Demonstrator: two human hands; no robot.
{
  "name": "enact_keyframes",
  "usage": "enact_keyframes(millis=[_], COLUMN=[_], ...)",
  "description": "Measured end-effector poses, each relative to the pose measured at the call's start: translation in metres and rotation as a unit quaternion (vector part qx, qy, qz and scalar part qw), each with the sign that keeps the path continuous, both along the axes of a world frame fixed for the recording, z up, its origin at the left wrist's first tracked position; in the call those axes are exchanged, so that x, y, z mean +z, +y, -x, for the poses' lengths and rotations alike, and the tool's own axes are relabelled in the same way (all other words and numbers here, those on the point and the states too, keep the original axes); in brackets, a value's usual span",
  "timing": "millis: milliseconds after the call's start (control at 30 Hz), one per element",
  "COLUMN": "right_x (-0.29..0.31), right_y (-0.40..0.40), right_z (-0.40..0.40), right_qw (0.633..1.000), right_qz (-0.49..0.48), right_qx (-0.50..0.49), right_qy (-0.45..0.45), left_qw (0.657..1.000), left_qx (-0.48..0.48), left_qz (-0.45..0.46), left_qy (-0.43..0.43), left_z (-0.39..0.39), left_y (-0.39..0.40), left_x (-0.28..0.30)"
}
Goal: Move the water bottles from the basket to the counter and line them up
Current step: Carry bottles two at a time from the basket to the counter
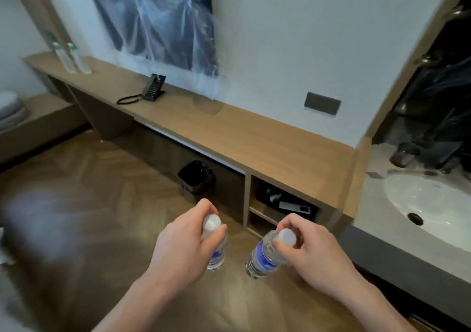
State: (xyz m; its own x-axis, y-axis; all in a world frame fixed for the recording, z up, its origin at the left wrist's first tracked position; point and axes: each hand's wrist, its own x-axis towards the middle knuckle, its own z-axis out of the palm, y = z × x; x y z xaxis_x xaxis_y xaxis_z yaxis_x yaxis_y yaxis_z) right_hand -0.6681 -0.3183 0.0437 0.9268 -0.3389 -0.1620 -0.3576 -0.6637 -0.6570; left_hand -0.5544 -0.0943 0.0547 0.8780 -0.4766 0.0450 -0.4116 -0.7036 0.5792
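**Both hands loaded, worktop ahead**

Already two clear bottles (72, 57) stood upright side by side at the far left of the wooden worktop (254, 137). The left hand (186, 242) pinched one capped bottle (216, 255) by its neck; the right hand (313, 252) pinched another (263, 256), both thin ribbed plastic, probably carried for easy upright setting.

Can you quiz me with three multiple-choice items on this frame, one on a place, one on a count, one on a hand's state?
1. Where is the telephone?
A. on the wooden counter
B. on the floor
C. in the sink

2. How many bottles stand at the counter's far left end?
A. none
B. two
C. five

3. What is the right hand doing?
A. hanging open
B. pressing the wall
C. gripping a bottle near its cap

Key: 1 A, it sits on the countertop; 2 B, two stand together; 3 C, fingers curl round the neck.
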Motion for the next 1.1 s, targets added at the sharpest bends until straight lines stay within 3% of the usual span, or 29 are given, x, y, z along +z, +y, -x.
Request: enact_keyframes(millis=[267,733,1100], right_x=[-0.002,0.011,0.025], right_y=[0.030,0.026,0.117], right_z=[-0.143,-0.436,-0.632], right_qw=[0.996,0.966,0.937], right_qz=[0.018,0.028,0.031], right_qx=[0.087,0.257,0.347], right_qy=[0.004,-0.016,-0.033], left_qw=[0.993,0.958,0.929], left_qx=[0.117,0.287,0.367], left_qz=[0.004,-0.004,0.036], left_qy=[0.024,0.018,0.021], left_z=[-0.096,-0.312,-0.461], left_y=[0.051,0.066,0.155], left_x=[-0.003,0.001,0.003])
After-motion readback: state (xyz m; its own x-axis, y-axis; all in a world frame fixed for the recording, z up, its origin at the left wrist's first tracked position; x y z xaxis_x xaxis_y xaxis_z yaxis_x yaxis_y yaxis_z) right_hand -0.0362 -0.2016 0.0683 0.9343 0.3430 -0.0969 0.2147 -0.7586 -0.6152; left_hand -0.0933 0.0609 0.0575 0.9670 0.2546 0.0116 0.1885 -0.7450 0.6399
